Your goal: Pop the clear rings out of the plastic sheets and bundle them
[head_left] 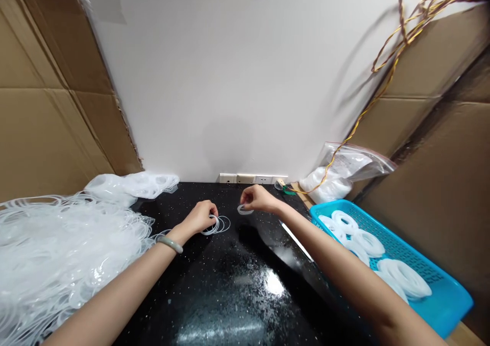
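My left hand [201, 217] is curled near the middle of the black speckled table [237, 295], its fingers closed on a few thin clear rings [219, 225] that fan out on the tabletop. A pale green bangle [170, 244] sits on that wrist. My right hand [257, 199] hovers just to the right, pinching a small white ring [245, 211] between thumb and fingers. The two hands are a short gap apart.
A big heap of clear thin rings [57, 254] covers the table's left side. A blue plastic basket [447, 295] at the right holds bundled white rings. A clear zip bag [344, 170], a yellow twisted cable [386, 75], a wall socket strip and cardboard sheets stand around.
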### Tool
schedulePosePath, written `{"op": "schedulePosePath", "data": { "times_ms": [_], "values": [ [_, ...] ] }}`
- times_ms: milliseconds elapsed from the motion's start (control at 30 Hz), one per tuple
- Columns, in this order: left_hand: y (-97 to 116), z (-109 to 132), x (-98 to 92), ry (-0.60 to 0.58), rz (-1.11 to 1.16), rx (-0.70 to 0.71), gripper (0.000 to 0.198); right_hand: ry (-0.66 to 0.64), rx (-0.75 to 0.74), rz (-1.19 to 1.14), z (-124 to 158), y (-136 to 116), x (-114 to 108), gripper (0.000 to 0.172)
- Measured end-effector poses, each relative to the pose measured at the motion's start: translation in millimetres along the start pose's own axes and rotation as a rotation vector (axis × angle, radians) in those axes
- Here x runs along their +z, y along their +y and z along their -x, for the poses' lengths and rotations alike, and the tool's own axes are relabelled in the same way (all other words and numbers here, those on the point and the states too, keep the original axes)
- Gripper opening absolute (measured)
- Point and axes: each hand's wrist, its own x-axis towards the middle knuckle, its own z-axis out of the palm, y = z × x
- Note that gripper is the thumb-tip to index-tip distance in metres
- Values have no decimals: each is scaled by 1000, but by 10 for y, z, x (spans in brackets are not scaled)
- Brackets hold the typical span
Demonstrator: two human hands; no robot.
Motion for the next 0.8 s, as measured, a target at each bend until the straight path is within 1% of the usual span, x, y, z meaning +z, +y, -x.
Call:
{"op": "schedulePosePath", "data": {
  "times_ms": [133, 200, 267, 400, 500, 567, 633, 700, 800],
  "values": [
    [81, -93, 0, -81, -5, -23, 23, -13, -50, 87, 196, -120, 23, 21],
    [127, -95, -17, -94, -24, -21, 29, 1, -30, 89, 247, -153, 44, 22],
    [179, -50, -51, -90, -47, 3, 31, 25, 12, 50, 260, -137, 61, 22],
    [326, 151, -166, -55, -68, 122, 25, 125, 126, -93, 215, -14, 96, 18],
    [474, 310, -252, 7, -38, 261, 21, 175, 210, -271, 193, 7, 169, 15],
    [573, 381, -282, 73, 22, 358, 19, 138, 246, -423, 211, -54, 244, 15],
    [657, 418, -283, 124, 81, 421, 17, 59, 247, -556, 256, -151, 324, 15],
    [712, 430, -259, 144, 124, 433, 16, -9, 220, -649, 323, -247, 392, 16],
    [738, 421, -191, 182, 188, 401, 14, -39, 215, -731, 435, -337, 456, 19]
  ]
}}
